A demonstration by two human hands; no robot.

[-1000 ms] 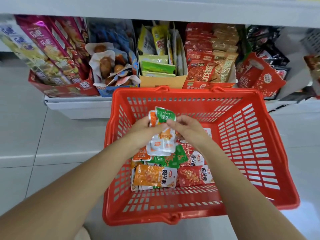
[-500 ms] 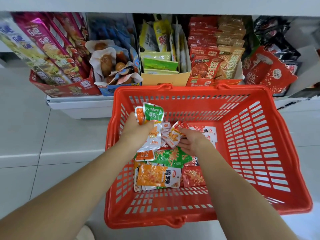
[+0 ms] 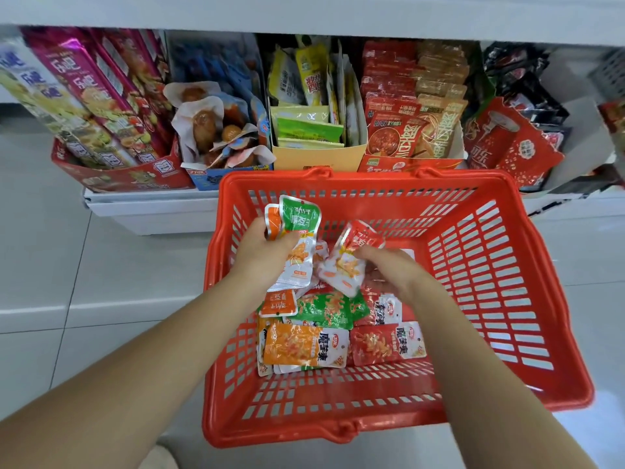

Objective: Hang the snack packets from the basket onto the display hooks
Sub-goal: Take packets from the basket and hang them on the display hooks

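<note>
Scene: A person looks down into a red plastic basket (image 3: 372,179) that sits on a pale tiled floor (image 3: 67,265).
Left hand: The left hand (image 3: 262,252) is over the basket's far left corner. Its fingers are curled round a small bunch of packets (image 3: 299,228), whose green and orange tops stick up above the fist.
Right hand: The right hand (image 3: 389,269) is over the middle of the basket. Its thumb and fingers pinch one red-topped packet (image 3: 348,262), held just beside the bunch and tilted toward it.
Left in the basket: A loose pile of packets (image 3: 304,346), orange, green and red, lies flat on the basket's bottom, toward its near left side.
Beyond the basket: A low shelf of boxed snacks (image 3: 318,130) stands just past the far rim.
Hooks: No display hook is in view.
Step in hand: This looks like gathering. The red-topped packet seems about to join the bunch.
Doing it well: Turn the packet so its top matches the other tops, so that any hanging holes there line up for one hook. Slide it under the left thumb before the right fingers let go.
Watch for: The foil looks slick, and a fat bunch will probably fan out or slip. Keep the bunch small and hold it near the top edge.
</note>
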